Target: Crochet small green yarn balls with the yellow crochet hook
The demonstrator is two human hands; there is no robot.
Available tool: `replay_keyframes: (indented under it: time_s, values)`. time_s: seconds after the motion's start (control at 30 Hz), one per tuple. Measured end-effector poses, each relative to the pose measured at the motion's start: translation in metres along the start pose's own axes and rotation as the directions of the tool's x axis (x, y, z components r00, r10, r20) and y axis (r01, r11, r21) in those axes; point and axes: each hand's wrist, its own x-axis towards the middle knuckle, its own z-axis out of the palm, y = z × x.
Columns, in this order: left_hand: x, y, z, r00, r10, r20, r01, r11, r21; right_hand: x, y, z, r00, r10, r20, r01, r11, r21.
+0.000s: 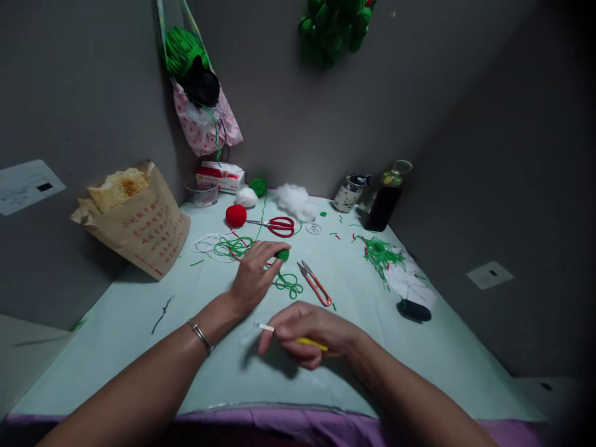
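My left hand (255,273) pinches a small green crocheted piece (283,254) between thumb and fingers above the table. Loose green yarn (289,284) curls on the surface just below it. Closer to me, my right hand (305,332) is closed around a crochet hook (313,343) with a yellow handle, its pale tip end pointing left. The hook is apart from the green piece. Orange thread snips (315,284) lie with parted blades between the hands and slightly to the right. Behind my left hand is a tangle of green yarn (233,247) with some red strands.
Red-handled scissors (282,226), a red yarn ball (236,215) and white stuffing (295,202) lie farther back. A paper bag (149,230) leans at left. A dark bottle (384,202) and a cup (348,194) stand back right, near green yarn scraps (382,253).
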Motion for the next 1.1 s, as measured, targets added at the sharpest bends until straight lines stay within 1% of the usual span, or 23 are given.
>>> replay_keyframes:
  time_s: [0.03,0.07,0.1,0.13,0.17,0.23,0.27,0.33,0.4,0.43,0.47,0.53,0.57,0.6,0.67,0.73,0.8,0.83,0.87,0.93,0.97,1.03,1.1]
  values:
    - [0.002,-0.001,-0.001,0.999,-0.030,-0.015,0.029,0.999,-0.018,-0.002,0.000,0.001,1.000,0.010,-0.008,-0.010,0.996,-0.092]
    - [0.003,-0.001,-0.001,0.998,-0.066,-0.024,0.065,0.997,-0.045,-0.005,-0.001,0.000,0.995,-0.042,-0.095,0.022,0.979,-0.205]
    - [0.004,-0.002,-0.001,0.994,-0.107,-0.024,0.104,0.991,-0.080,-0.009,-0.003,-0.004,0.963,-0.143,-0.229,0.058,0.939,-0.339]
    - [0.004,-0.002,-0.001,0.989,-0.148,-0.014,0.145,0.982,-0.120,-0.014,-0.005,-0.010,0.889,-0.263,-0.376,0.044,0.864,-0.502]
    - [0.005,-0.003,0.000,0.983,-0.186,0.004,0.184,0.969,-0.162,-0.020,-0.008,-0.019,0.763,-0.390,-0.515,-0.056,0.754,-0.654]
    - [0.004,-0.004,0.003,0.968,-0.247,0.047,0.251,0.939,-0.236,-0.032,-0.013,-0.039,0.496,-0.606,-0.622,-0.420,0.460,-0.783]
    - [0.004,-0.004,0.004,0.961,-0.269,0.062,0.276,0.924,-0.265,-0.036,-0.014,-0.048,0.438,-0.639,-0.632,-0.487,0.423,-0.764]
    - [0.002,-0.005,0.007,0.952,-0.297,0.076,0.306,0.902,-0.305,-0.041,-0.015,-0.061,0.387,-0.677,-0.626,-0.543,0.382,-0.748]
    - [0.000,-0.005,0.010,0.948,-0.307,0.078,0.316,0.892,-0.324,-0.037,-0.014,-0.062,0.376,-0.706,-0.601,-0.534,0.365,-0.763]
    - [-0.001,-0.005,0.011,0.949,-0.306,0.079,0.314,0.892,-0.325,-0.033,-0.012,-0.059,0.390,-0.714,-0.581,-0.487,0.376,-0.788]
    - [-0.002,-0.004,0.013,0.950,-0.302,0.082,0.312,0.894,-0.322,-0.027,-0.009,-0.055,0.419,-0.714,-0.561,-0.420,0.395,-0.817]
    - [-0.003,-0.002,0.015,0.952,-0.291,0.095,0.306,0.900,-0.310,-0.015,-0.004,-0.044,0.535,-0.676,-0.507,-0.149,0.515,-0.844]
    - [-0.004,-0.002,0.015,0.953,-0.286,0.102,0.304,0.903,-0.304,-0.010,-0.002,-0.039,0.587,-0.651,-0.481,-0.070,0.551,-0.831]
    - [-0.004,-0.001,0.016,0.953,-0.283,0.106,0.302,0.905,-0.299,-0.005,-0.001,-0.036,0.611,-0.643,-0.463,-0.039,0.559,-0.828]
    - [-0.004,0.000,0.016,0.955,-0.280,0.100,0.297,0.909,-0.291,-0.001,0.000,-0.032,0.582,-0.672,-0.458,-0.018,0.553,-0.833]
    - [-0.004,-0.001,0.016,0.955,-0.283,0.087,0.296,0.914,-0.279,-0.003,-0.004,-0.031,0.478,-0.745,-0.465,0.051,0.552,-0.832]
    - [-0.004,-0.002,0.016,0.954,-0.284,0.091,0.298,0.919,-0.258,-0.007,-0.009,-0.030,0.396,-0.775,-0.493,0.215,0.600,-0.770]
    - [-0.005,-0.002,0.016,0.954,-0.283,0.099,0.299,0.922,-0.246,-0.009,-0.012,-0.029,0.395,-0.756,-0.523,0.299,0.644,-0.705]
    - [-0.005,-0.002,0.016,0.954,-0.280,0.106,0.297,0.926,-0.234,-0.010,-0.013,-0.028,0.422,-0.717,-0.555,0.352,0.694,-0.628]
    - [-0.006,-0.002,0.018,0.956,-0.270,0.113,0.289,0.933,-0.215,-0.011,-0.014,-0.026,0.475,-0.633,-0.612,0.334,0.773,-0.540]
    - [-0.007,-0.002,0.018,0.958,-0.265,0.113,0.283,0.936,-0.209,-0.010,-0.013,-0.027,0.468,-0.618,-0.631,0.276,0.781,-0.560]
    - [-0.008,-0.001,0.020,0.961,-0.255,0.110,0.272,0.941,-0.201,-0.008,-0.011,-0.029,0.454,-0.644,-0.616,0.090,0.720,-0.688]
    - [-0.009,0.000,0.021,0.964,-0.242,0.108,0.260,0.946,-0.195,-0.006,-0.007,-0.031,0.502,-0.657,-0.563,-0.074,0.616,-0.784]
